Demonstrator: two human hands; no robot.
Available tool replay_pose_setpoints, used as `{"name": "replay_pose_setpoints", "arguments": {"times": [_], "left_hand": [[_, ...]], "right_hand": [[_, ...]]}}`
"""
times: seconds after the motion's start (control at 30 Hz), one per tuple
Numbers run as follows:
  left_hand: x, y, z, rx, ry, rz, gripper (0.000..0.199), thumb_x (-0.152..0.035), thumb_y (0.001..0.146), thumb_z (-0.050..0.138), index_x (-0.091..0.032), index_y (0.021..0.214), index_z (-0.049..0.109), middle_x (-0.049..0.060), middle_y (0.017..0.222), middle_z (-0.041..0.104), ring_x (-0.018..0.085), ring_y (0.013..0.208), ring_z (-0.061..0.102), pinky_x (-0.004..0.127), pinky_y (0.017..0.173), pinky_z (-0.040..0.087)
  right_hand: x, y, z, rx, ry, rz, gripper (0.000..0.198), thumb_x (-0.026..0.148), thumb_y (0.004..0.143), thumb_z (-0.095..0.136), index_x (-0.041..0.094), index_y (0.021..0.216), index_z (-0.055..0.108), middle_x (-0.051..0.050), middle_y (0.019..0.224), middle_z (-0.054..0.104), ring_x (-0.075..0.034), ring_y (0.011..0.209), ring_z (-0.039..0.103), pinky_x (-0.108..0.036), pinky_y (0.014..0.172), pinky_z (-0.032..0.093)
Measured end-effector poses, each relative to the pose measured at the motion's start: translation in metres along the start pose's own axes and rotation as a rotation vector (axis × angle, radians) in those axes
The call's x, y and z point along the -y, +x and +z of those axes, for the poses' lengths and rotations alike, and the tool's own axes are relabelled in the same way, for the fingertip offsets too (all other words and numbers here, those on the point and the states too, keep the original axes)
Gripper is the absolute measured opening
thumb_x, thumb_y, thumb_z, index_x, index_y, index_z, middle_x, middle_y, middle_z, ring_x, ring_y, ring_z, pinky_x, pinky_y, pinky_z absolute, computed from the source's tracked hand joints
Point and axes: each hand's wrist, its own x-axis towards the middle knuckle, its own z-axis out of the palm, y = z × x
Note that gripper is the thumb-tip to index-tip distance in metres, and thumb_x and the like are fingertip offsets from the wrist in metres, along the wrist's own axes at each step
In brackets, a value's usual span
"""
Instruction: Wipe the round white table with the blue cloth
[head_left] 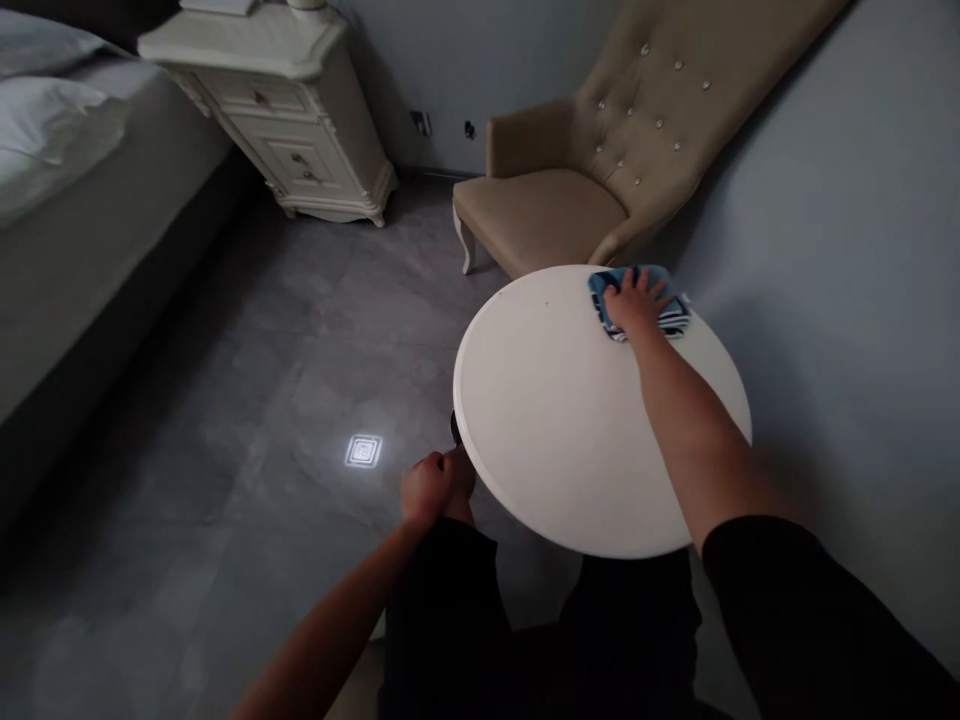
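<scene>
My right hand lies on a folded blue cloth with dark and white stripes, pressing it against the table top. Its fingers are spread and stretched out flat over the fabric. Under the cloth is a round white table, and the cloth sits near its far right rim. Low on the left, beside the table's edge, my left hand is closed in a fist by my knee. Nothing shows in that fist.
A tan tufted armchair stands just behind the table. At the back left is a cream nightstand, with a bed along the left side. A grey wall rises close on the right. A bright square light pattern falls on the floor.
</scene>
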Motion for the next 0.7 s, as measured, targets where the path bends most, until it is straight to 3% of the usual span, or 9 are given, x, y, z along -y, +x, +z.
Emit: {"name": "replay_pose_setpoints", "arguments": {"times": [0.1,0.2,0.33,0.43,0.57,0.7], "left_hand": [[-0.001,-0.001,-0.002,-0.002,0.007,-0.014,0.045,-0.044,0.117,0.045,-0.024,0.119,0.086,0.017,0.128,0.088,0.035,0.118,0.084,0.039,0.092,0.061],[-0.008,-0.005,-0.002,-0.012,0.004,-0.021,0.046,-0.043,0.117,0.044,-0.023,0.120,0.086,0.017,0.129,0.088,0.036,0.119,0.084,0.040,0.092,0.061],[-0.022,-0.014,0.000,-0.029,-0.012,-0.015,0.047,-0.041,0.117,0.044,-0.022,0.122,0.087,0.019,0.133,0.087,0.037,0.122,0.083,0.041,0.094,0.061],[-0.028,-0.024,-0.001,-0.032,-0.023,-0.033,0.047,-0.040,0.116,0.045,-0.021,0.124,0.086,0.021,0.135,0.086,0.038,0.123,0.083,0.042,0.093,0.061],[-0.028,-0.039,-0.001,-0.030,-0.049,0.018,0.040,-0.044,0.114,0.057,-0.019,0.128,0.085,0.022,0.134,0.086,0.036,0.123,0.083,0.038,0.092,0.059],[-0.022,-0.042,0.001,-0.075,-0.042,0.031,0.045,-0.039,0.117,0.047,-0.016,0.122,0.085,0.025,0.134,0.086,0.037,0.125,0.083,0.040,0.094,0.060]], "right_hand": [[0.076,-0.024,0.007,0.006,0.039,-0.207,0.080,0.054,0.120,0.033,0.016,0.190,0.035,-0.021,0.198,0.020,-0.059,0.179,0.018,-0.091,0.137,0.013],[0.133,-0.078,0.009,0.023,0.083,-0.426,0.075,0.053,0.120,0.044,0.019,0.187,0.044,-0.017,0.197,0.027,-0.055,0.180,0.019,-0.085,0.142,0.010],[0.155,-0.181,0.005,0.055,0.101,-0.717,0.073,0.052,0.122,0.050,0.015,0.185,0.043,-0.012,0.197,0.030,-0.049,0.180,0.019,-0.079,0.144,0.009],[0.132,-0.266,0.004,0.066,0.094,-0.853,0.070,0.058,0.120,0.055,0.026,0.183,0.049,0.000,0.196,0.032,-0.044,0.181,0.022,-0.071,0.147,0.012],[0.059,-0.370,0.010,0.055,0.053,-0.941,0.072,0.069,0.115,0.053,0.044,0.182,0.051,0.015,0.194,0.031,-0.040,0.184,0.022,-0.064,0.151,0.021],[-0.037,-0.436,0.023,0.008,0.071,-0.818,0.080,0.072,0.108,0.052,0.063,0.184,0.031,0.024,0.190,0.026,-0.032,0.184,0.022,-0.065,0.150,0.030]]}}
